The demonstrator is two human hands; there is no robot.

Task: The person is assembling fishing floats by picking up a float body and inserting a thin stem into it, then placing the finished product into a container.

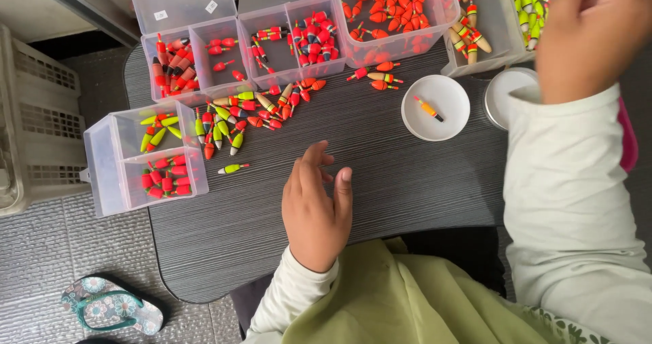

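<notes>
My left hand [314, 205] rests on the dark table [407, 174], fingers loosely curled and slightly apart, holding nothing. A yellow-green fishing float [233, 169] lies just left of it. My right hand [589, 35] is raised at the upper right, blurred, over the boxes; whether it holds anything cannot be told. A pile of loose red, orange and yellow-green floats [255, 110] lies beyond the left hand. A small white round dish [448, 113] holds one orange float [428, 108].
Clear compartment boxes of floats line the far edge [204, 52] and left side [146, 157]. A clear tub of orange floats [397, 11] stands at the back. A second white lid [506, 96] sits by my right sleeve. A plastic crate [34, 120] and a sandal [112, 306] are on the floor.
</notes>
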